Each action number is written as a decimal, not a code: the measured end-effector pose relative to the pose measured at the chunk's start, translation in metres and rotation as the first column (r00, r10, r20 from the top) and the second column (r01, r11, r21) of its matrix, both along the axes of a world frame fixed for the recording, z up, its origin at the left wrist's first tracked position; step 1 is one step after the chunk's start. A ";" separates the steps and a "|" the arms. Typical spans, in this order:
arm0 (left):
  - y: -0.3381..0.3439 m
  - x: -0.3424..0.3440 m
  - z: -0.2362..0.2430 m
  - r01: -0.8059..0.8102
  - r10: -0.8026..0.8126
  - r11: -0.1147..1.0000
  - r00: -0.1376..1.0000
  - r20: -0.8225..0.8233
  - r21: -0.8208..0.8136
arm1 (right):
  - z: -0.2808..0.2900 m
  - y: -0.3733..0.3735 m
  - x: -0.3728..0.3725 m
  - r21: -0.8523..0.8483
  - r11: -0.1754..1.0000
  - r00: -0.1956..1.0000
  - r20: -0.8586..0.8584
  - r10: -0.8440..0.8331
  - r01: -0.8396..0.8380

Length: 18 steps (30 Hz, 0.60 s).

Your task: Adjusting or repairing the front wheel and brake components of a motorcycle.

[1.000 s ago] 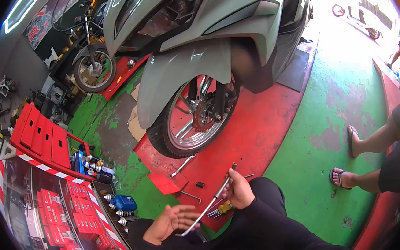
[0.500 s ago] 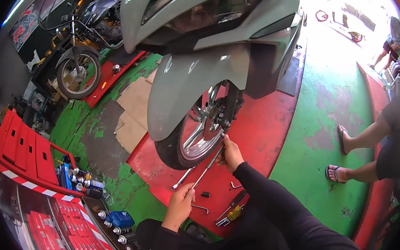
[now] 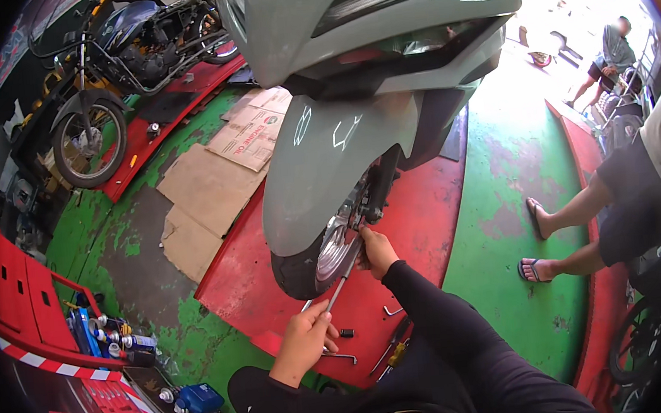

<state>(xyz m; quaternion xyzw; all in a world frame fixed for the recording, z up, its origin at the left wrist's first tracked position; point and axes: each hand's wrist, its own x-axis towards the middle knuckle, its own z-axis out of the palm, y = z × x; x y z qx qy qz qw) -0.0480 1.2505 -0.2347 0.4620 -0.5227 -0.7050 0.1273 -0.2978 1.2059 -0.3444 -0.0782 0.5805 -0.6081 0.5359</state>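
Observation:
A grey scooter [image 3: 342,159] stands in front of me on a red platform [image 3: 424,215], its front tyre [image 3: 297,275] pointing toward me. My right hand [image 3: 381,251] is closed around the upper end of a long-handled wrench [image 3: 339,289], close beside the wheel hub and the lower fork. The fingers hide how that end meets the axle. Lower down and to the left, my left hand [image 3: 303,347] grips the wrench's other end. Beside it on the platform lie a dark socket [image 3: 347,333] and a bent metal wrench [image 3: 346,359].
An L-shaped key [image 3: 392,311] and a screwdriver [image 3: 390,348] lie near my right forearm. Flattened cardboard [image 3: 208,181] covers floor at left. Bottles and cans [image 3: 127,339] stand by a red rack [image 3: 18,285]. A person's sandalled feet [image 3: 537,270] are at right; another motorcycle [image 3: 92,136] stands back left.
My view has shifted, and the wheel shows more edge-on, with less of its rim visible. Both hands stay on the wrench, which now stands more steeply in the picture.

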 end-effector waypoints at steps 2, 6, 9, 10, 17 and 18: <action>0.001 -0.002 -0.003 0.050 -0.050 0.999 0.999 -0.012 0.011 | -0.001 0.001 -0.003 -0.005 0.999 0.999 -0.033 0.034 -0.034; -0.004 0.011 -0.055 0.121 -0.111 0.986 0.990 0.090 -0.112 | 0.004 -0.002 0.021 -0.005 0.999 0.993 -0.111 -0.049 0.049; -0.008 0.006 -0.069 0.141 -0.114 0.962 0.986 0.124 -0.235 | -0.004 -0.006 0.023 -0.023 0.996 0.985 -0.147 -0.088 0.085; -0.008 0.003 -0.070 0.130 -0.095 0.938 0.988 0.123 -0.321 | -0.008 -0.007 0.021 -0.042 0.995 0.983 -0.155 -0.094 0.089; -0.013 -0.013 -0.074 0.272 -0.079 0.789 0.934 0.348 -0.551 | -0.026 -0.014 0.027 -0.155 0.974 0.946 -0.255 -0.198 0.163; -0.012 -0.015 -0.073 0.273 -0.077 0.789 0.933 0.352 -0.550 | -0.025 -0.014 0.028 -0.154 0.975 0.948 -0.251 -0.197 0.162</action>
